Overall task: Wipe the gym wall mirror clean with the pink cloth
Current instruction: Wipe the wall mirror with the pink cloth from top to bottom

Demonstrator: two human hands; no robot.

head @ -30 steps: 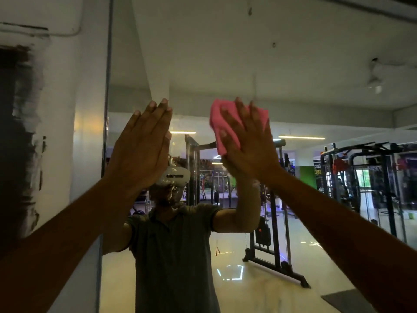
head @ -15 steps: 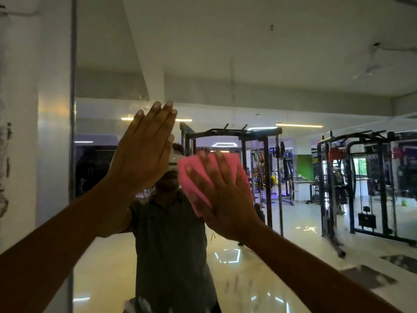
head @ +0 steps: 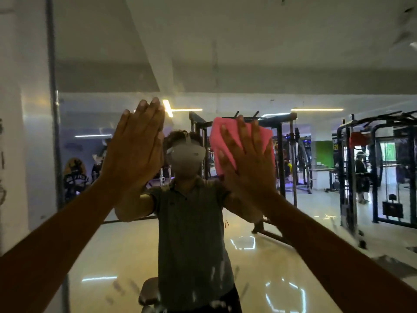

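The wall mirror (head: 248, 64) fills almost the whole view, its left edge a dark vertical strip. With fingers spread and straight, my right hand (head: 248, 163) presses the pink cloth (head: 220, 143) flat against the glass right of centre. The cloth shows above and to the left of the fingers; the rest is hidden under the palm. My left hand (head: 137, 145) lies flat on the mirror to the left, fingers straight and together, holding nothing. Whitish smears (head: 216, 274) mark the lower glass.
A white wall (head: 18, 132) borders the mirror's left edge. The glass reflects a person wearing a headset, black gym racks (head: 365, 168), ceiling strip lights and a glossy floor. A dark padded seat (head: 149, 292) shows low in the reflection.
My right hand slid the cloth down and left, then back up and to the right across the glass. My left hand stayed flat on the mirror while the view shifted.
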